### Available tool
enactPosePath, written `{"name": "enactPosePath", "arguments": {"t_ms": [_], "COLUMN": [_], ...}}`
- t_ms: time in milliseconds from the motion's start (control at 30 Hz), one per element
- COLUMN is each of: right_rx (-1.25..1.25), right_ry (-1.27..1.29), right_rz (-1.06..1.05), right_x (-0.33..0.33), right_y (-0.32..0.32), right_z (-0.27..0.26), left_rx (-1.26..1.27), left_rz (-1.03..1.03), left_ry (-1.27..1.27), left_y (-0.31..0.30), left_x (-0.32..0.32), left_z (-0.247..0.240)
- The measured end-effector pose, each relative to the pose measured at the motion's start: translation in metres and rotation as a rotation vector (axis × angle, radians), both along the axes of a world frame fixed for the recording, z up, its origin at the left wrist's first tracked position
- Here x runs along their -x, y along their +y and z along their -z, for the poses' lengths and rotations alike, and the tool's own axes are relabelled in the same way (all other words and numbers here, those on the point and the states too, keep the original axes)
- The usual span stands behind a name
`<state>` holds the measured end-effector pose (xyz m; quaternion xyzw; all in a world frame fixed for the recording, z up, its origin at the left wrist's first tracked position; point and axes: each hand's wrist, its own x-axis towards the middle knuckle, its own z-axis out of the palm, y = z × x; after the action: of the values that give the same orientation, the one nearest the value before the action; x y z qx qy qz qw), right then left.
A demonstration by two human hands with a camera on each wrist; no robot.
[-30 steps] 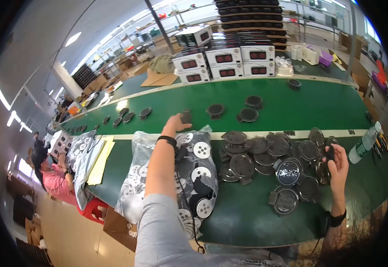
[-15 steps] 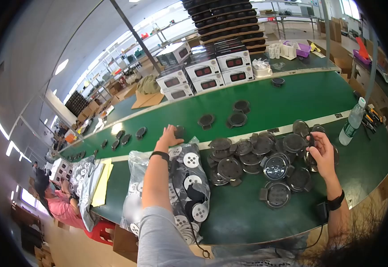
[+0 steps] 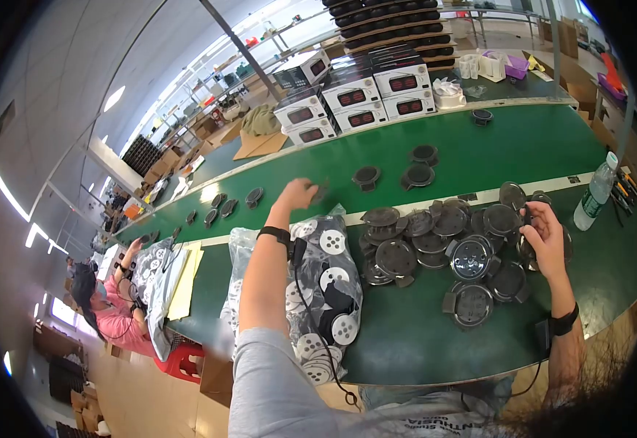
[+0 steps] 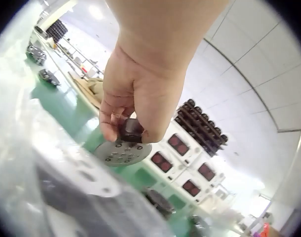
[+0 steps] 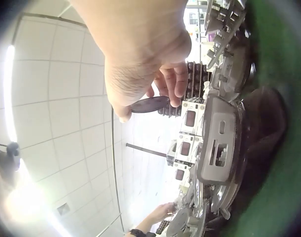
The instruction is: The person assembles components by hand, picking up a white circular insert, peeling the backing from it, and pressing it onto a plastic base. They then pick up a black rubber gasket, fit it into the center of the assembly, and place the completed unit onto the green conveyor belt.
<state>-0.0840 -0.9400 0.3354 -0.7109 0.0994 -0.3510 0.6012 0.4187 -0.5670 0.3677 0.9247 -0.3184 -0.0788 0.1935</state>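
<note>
In the head view my left hand [image 3: 298, 194] reaches over the green belt, beyond a clear bag [image 3: 340, 212]. Thumb and fingers pinch the black block of a round grey disc [image 4: 121, 154] with small holes, seen in the left wrist view; the disc hangs below the fingertips. On the right, my right hand [image 3: 545, 237] is raised at the right end of a heap of dark round parts [image 3: 396, 257] with small blocks at their edges. Between its thumb and fingers it holds a thin dark disc [image 5: 149, 104], seen nearly edge-on in the right wrist view.
White discs with holes [image 3: 333, 242] fill the bag. Several dark round parts [image 3: 366, 176] lie along the belt [image 3: 289, 166], with stacked boxes [image 3: 351, 95] behind it. A water bottle [image 3: 596, 193] stands at the right. A seated person in pink [image 3: 121, 317] works at the left.
The head view shifts and tilts between frames. My left hand stays over the belt with its disc, and my right keeps its disc. The seated person has stretched an arm toward the belt.
</note>
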Motion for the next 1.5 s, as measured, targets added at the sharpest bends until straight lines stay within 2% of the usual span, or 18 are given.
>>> {"name": "enactPosePath", "arguments": {"t_ms": [100,167,267,333,400,467,567,633,733,767,800,900,1000,1200,1300,1333,1367,1500], "right_rx": [0.015,-0.009,0.020,-0.167,-0.317,-0.303,-0.270,-0.241,0.092,0.199,0.272,0.429,0.447,0.059,-0.100,-0.079,-0.058,0.092], "right_ry": [-0.007,-0.021,-0.099,-0.114,-0.118,-0.160,-0.239,-0.229,-0.209,-0.214,-0.223,-0.233,-0.211,-0.130,-0.100,-0.090,-0.080,-0.071], "right_rz": [-0.019,-0.050,-0.067,-0.204,-0.334,-0.464,-0.617,-0.640,-0.498,-0.394,-0.336,-0.202,-0.229,-0.442,-0.470,-0.471,-0.471,-0.378], "right_x": [0.001,0.001,0.004,0.007,0.014,0.020,0.023,0.024,0.015,0.011,0.009,0.003,0.000,-0.007,-0.009,-0.010,-0.010,-0.010], "right_y": [0.007,0.012,0.029,0.042,0.061,0.076,0.091,0.102,0.106,0.109,0.111,0.115,0.112,0.107,0.110,0.110,0.109,0.107], "right_z": [-0.003,-0.002,-0.011,-0.020,-0.042,-0.060,-0.074,-0.078,-0.063,-0.059,-0.055,-0.035,-0.030,-0.011,-0.003,-0.003,-0.004,-0.004], "left_rx": [0.276,0.582,0.841,0.898,0.927,0.987,1.056,1.000,0.967,0.982,0.997,1.055,1.037,1.217,1.274,1.287,1.261,1.273], "left_rz": [0.018,0.149,0.245,0.319,0.373,0.374,0.297,0.287,0.300,0.306,0.313,0.375,0.417,0.318,0.323,0.316,0.283,0.285], "left_ry": [0.115,0.312,0.457,0.565,0.645,0.735,0.853,0.807,0.720,0.778,0.834,0.771,0.752,0.987,0.944,0.941,1.089,1.179], "left_y": [-0.035,-0.059,-0.079,-0.075,-0.065,-0.058,-0.056,-0.057,-0.068,-0.070,-0.071,-0.074,-0.074,-0.071,-0.071,-0.070,-0.069,-0.074], "left_x": [0.044,0.090,0.196,0.264,0.308,0.362,0.403,0.410,0.412,0.414,0.416,0.413,0.407,0.393,0.387,0.387,0.389,0.391], "left_z": [-0.057,-0.089,-0.135,-0.149,-0.136,-0.120,-0.079,-0.053,-0.023,-0.020,-0.018,-0.002,0.006,0.029,0.038,0.039,0.040,0.049]}}
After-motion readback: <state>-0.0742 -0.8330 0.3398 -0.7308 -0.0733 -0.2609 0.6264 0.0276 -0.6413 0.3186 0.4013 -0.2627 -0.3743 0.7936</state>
